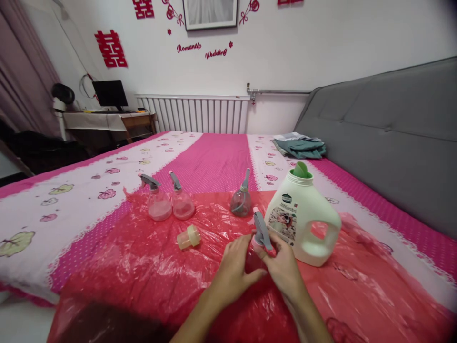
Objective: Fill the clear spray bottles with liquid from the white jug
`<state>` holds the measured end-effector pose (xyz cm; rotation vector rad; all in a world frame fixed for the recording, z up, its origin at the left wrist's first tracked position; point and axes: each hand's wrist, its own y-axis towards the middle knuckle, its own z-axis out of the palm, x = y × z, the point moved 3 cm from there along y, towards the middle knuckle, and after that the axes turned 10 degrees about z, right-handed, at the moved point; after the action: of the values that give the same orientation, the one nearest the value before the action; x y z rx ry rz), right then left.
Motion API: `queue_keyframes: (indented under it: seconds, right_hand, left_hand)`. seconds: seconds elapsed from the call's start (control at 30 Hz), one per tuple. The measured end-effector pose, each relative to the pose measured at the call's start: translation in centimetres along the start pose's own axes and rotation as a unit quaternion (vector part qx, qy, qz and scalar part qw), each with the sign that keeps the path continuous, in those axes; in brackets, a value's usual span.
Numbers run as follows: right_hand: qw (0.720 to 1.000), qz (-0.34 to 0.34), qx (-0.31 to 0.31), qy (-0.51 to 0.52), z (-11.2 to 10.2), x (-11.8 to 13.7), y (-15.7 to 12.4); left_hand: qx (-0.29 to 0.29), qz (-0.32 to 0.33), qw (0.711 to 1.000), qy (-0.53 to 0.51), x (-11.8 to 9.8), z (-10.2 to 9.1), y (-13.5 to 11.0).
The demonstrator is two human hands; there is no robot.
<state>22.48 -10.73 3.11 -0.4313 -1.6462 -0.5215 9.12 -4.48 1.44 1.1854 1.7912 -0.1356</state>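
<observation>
A spray bottle with a grey trigger head (262,229) and pink collar stands in front of me, its body mostly covered by my hands. My left hand (235,267) is wrapped round the left side of that body. At the neck, my right hand (280,259) grips the collar just under the trigger head. Close by on the right is a large pale-green detergent jug (303,216) with its green spout (301,169) uncovered. A clear spray bottle (241,201) stands beyond my hands. To the left lies a cream measuring cap (189,237) on its side.
Two pink-tinted spray bottles (159,206) (183,205) stand together at the left. Red plastic sheeting (143,267) covers this part of the bed. Folded clothes (302,146) lie by the grey headboard (385,114). A desk with a monitor (110,94) is at far left.
</observation>
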Motion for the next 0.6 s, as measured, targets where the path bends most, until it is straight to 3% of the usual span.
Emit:
queue_keyframes:
  seconds: [0.1,0.23,0.4,0.5,0.6]
  right_hand:
    - [0.999,-0.006,-0.036,-0.021,0.4,0.1,0.3]
    - [0.999,-0.013,-0.023,-0.03,0.6,0.3,0.3]
    - [0.999,-0.001,-0.024,-0.03,-1.0,-0.6,-1.1]
    - [0.998,0.03,-0.015,-0.053,-3.0,-2.5,-2.8]
    - [0.995,0.062,0.007,-0.073,-4.9,-4.6,-4.8]
  left_hand:
    - [-0.011,0.001,1.0,-0.006,-0.2,0.0,0.0]
    - [-0.013,0.009,1.0,-0.007,-0.4,-0.3,-0.1]
    - [-0.036,0.006,0.999,-0.03,-0.3,-1.1,0.2]
    - [-0.104,-0.005,0.992,-0.067,-0.3,-3.3,1.3]
    - [-0.179,0.019,0.984,-0.005,-0.2,-7.1,3.6]
